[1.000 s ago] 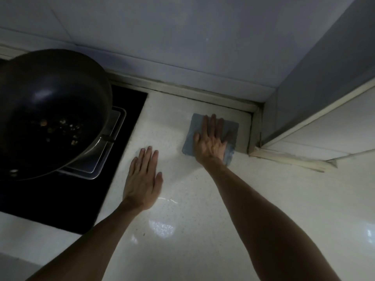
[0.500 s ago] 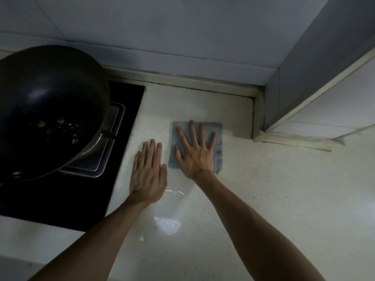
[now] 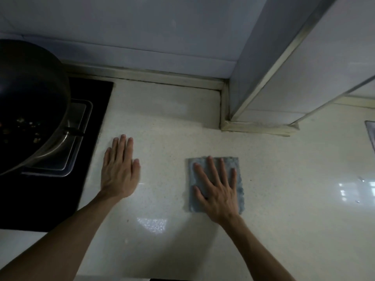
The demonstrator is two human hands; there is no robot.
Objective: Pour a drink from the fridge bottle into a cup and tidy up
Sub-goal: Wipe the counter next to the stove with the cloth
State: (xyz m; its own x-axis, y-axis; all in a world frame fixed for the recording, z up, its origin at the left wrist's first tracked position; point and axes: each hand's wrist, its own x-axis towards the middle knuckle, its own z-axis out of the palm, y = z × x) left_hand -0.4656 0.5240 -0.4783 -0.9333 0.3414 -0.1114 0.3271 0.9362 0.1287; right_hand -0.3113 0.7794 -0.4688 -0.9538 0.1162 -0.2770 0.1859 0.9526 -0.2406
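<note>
A folded blue-grey cloth [image 3: 238,180] lies flat on the pale speckled countertop [image 3: 166,126]. My right hand [image 3: 218,187] presses down on the cloth with the palm flat and fingers spread. My left hand [image 3: 119,171] rests flat on the bare counter to the left of the cloth, fingers together, holding nothing. No bottle or cup is in view.
A dark wok [image 3: 26,102] with food bits sits on a black cooktop [image 3: 40,199] at the left, over a metal tray [image 3: 79,126]. A tiled wall runs along the back. A boxed white column [image 3: 263,88] juts onto the counter at the back right.
My right hand has slid the cloth from the back corner toward me and to the right. My left hand stays flat on the counter near the cooktop.
</note>
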